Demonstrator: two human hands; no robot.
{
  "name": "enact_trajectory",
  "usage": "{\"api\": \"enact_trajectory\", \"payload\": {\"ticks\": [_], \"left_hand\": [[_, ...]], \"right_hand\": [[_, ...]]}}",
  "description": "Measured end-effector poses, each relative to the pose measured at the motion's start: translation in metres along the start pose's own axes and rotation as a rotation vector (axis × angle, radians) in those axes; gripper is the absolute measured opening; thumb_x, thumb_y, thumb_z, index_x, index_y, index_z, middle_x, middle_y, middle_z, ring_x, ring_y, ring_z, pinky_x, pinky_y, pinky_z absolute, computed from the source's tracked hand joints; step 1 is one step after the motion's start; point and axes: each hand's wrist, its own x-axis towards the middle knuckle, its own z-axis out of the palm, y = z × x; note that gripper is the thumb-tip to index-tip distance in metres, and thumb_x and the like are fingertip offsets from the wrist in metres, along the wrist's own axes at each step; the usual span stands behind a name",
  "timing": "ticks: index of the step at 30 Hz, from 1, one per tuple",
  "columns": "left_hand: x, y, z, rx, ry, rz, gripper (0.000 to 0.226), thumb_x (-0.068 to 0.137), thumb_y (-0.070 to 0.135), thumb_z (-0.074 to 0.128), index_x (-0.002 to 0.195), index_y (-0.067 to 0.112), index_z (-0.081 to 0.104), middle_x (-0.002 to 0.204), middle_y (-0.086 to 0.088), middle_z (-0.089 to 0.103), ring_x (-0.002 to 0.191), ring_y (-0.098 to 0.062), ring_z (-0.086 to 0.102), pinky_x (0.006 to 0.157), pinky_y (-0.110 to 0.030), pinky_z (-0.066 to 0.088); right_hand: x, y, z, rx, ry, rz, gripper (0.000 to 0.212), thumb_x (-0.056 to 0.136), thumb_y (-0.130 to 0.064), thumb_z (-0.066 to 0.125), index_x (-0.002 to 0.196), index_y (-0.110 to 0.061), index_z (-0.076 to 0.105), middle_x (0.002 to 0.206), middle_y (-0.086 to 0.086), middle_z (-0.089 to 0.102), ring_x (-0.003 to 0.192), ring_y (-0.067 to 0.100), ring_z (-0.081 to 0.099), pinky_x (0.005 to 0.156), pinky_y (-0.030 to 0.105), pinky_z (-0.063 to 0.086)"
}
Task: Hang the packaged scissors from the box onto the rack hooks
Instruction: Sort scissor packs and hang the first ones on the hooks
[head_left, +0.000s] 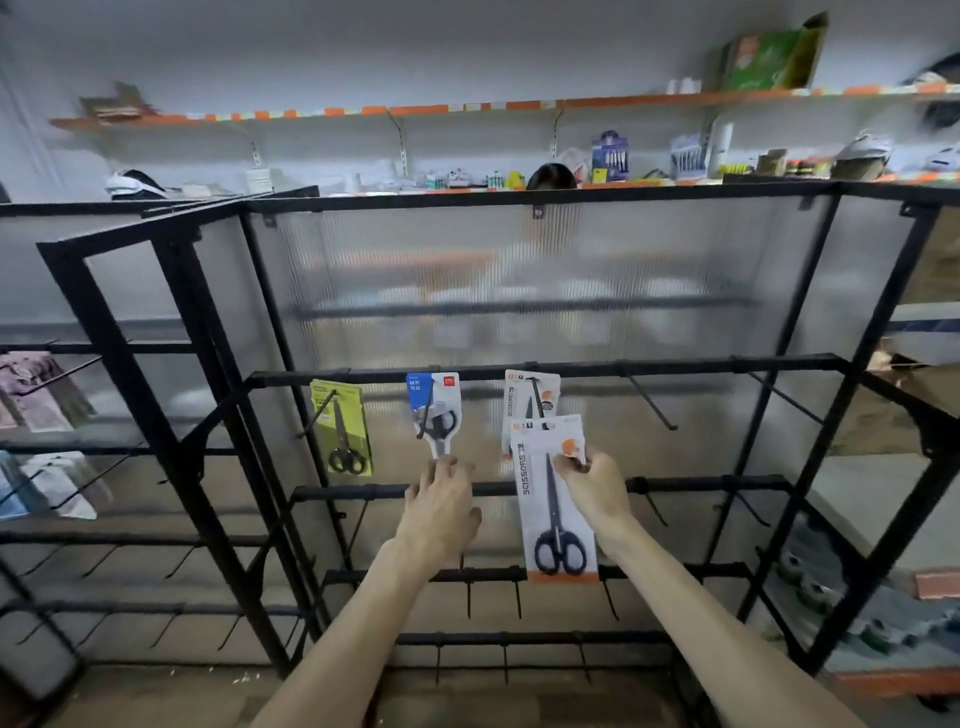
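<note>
Rack (675, 368): right grip (592, 488) on scissors pack (550, 509)

black rack (675, 366), hung with green pack (347, 415), blue pack (442, 396), white pack (519, 401)

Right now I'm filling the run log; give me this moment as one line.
right hand: pinches white scissors pack top corner | left hand: fingertips at hung blue pack | rack: yellow pack also hung

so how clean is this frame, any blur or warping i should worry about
Head view: the wide-angle lens bows the rack frame; head view centre is sharp, the print on the packaged scissors in the right hand readable; head view edges and the upper shelf are smeared; head view light is flat, no glare, and the ribbed panel hazes whatever is behind it.
</note>
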Motion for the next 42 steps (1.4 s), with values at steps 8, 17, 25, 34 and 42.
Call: {"api": "enact_trajectory", "payload": {"ticks": [8, 17, 25, 34, 42], "left_hand": [[0.056, 0.007, 0.020, -0.081, -0.035, -0.041, 0.058, 0.096, 0.017, 0.060, 0.149, 0.020, 0.037, 0.153, -0.002, 0.032, 0.145, -0.025, 0.029, 0.116, -0.046, 0.034], [0.079, 0.008, 0.032, -0.058, -0.041, -0.039, 0.052, 0.097, 0.020, 0.061, 0.145, 0.017, 0.043, 0.151, -0.003, 0.035, 0.143, -0.025, 0.033, 0.113, -0.045, 0.039], [0.092, 0.013, 0.021, -0.001, 0.006, -0.035, 0.059, 0.095, 0.016, 0.062, 0.149, 0.018, 0.038, 0.154, -0.002, 0.035, 0.145, -0.024, 0.030, 0.114, -0.042, 0.036], [0.078, 0.012, 0.006, 0.034, -0.022, -0.007, 0.060, 0.095, 0.014, 0.062, 0.150, 0.017, 0.037, 0.154, -0.003, 0.032, 0.146, -0.025, 0.028, 0.117, -0.045, 0.035], [0.046, -0.026, 0.004, 0.065, -0.116, -0.049, 0.060, 0.094, 0.014, 0.058, 0.150, 0.015, 0.034, 0.153, -0.007, 0.033, 0.142, -0.028, 0.033, 0.113, -0.049, 0.039]], "right_hand": [[0.007, 0.012, -0.001, 0.084, -0.030, -0.098, 0.011, 0.098, -0.018, 0.061, 0.105, -0.018, 0.069, 0.102, -0.010, 0.074, 0.096, 0.003, 0.069, 0.074, 0.012, 0.050], [0.015, 0.024, -0.009, 0.052, -0.027, -0.118, 0.016, 0.097, -0.019, 0.063, 0.088, -0.005, 0.065, 0.074, -0.003, 0.063, 0.063, 0.004, 0.054, 0.057, 0.012, 0.041], [0.069, 0.009, 0.011, 0.002, 0.015, -0.054, 0.022, 0.097, -0.017, 0.056, 0.076, -0.011, 0.054, 0.068, 0.001, 0.049, 0.058, 0.008, 0.042, 0.054, 0.019, 0.034], [0.147, 0.006, 0.021, -0.270, 0.050, -0.001, 0.024, 0.101, -0.031, 0.052, 0.089, -0.013, 0.060, 0.078, 0.002, 0.062, 0.068, 0.018, 0.060, 0.055, 0.026, 0.040], [0.084, 0.041, 0.050, -0.643, 0.298, -0.066, 0.037, 0.094, -0.027, 0.065, 0.117, -0.005, 0.048, 0.114, 0.014, 0.056, 0.104, 0.029, 0.057, 0.090, 0.043, 0.050]]}}
